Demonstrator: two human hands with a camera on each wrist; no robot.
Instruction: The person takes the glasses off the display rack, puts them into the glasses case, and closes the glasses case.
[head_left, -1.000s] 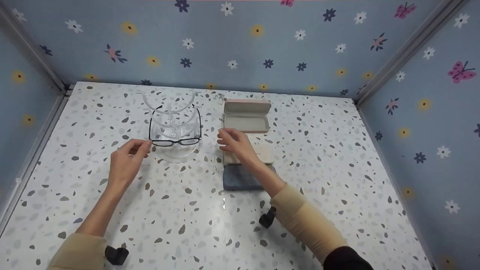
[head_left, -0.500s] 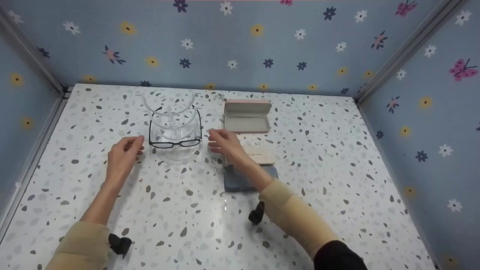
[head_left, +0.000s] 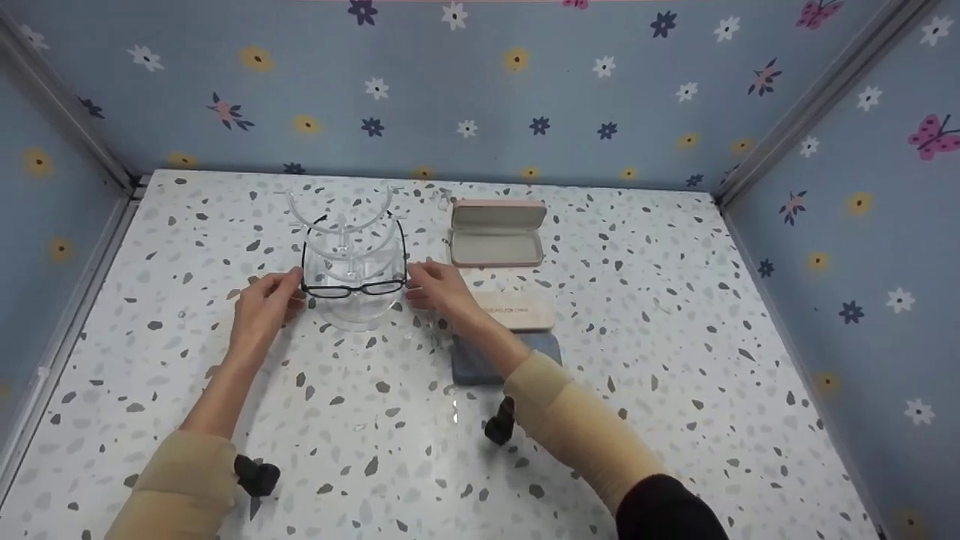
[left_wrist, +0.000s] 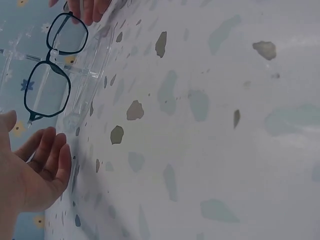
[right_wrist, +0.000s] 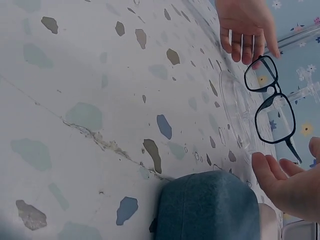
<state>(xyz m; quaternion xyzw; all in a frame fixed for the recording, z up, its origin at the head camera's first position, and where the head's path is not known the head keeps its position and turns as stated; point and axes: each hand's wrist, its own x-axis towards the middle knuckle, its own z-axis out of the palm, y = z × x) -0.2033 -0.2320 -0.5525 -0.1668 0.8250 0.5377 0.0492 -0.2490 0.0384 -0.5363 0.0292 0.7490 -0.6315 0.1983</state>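
A pair of black-framed glasses (head_left: 355, 290) rests on a clear multi-tier display stand (head_left: 358, 324), its temples pointing back, in the head view. My left hand (head_left: 261, 311) is at the left hinge corner and my right hand (head_left: 444, 291) at the right one. In the left wrist view, the left hand (left_wrist: 42, 177) has relaxed fingers just short of the glasses (left_wrist: 52, 55). In the right wrist view, thumb and fingers of the right hand (right_wrist: 292, 185) are spread apart around the near temple, with a gap; neither hand visibly grips the frame.
Right of the stand, an open pink case (head_left: 496, 248) with a grey lining lies at the back. In front of it are a cream case (head_left: 519, 309) with lettering and a blue case (head_left: 480, 366), partly under my right forearm. Flower-patterned walls (head_left: 480, 90) enclose the speckled table.
My right hand has moved left, from beside the cases to the glasses' right side. My left hand drew slightly away, then returned to the left corner. The glasses stay on the stand.
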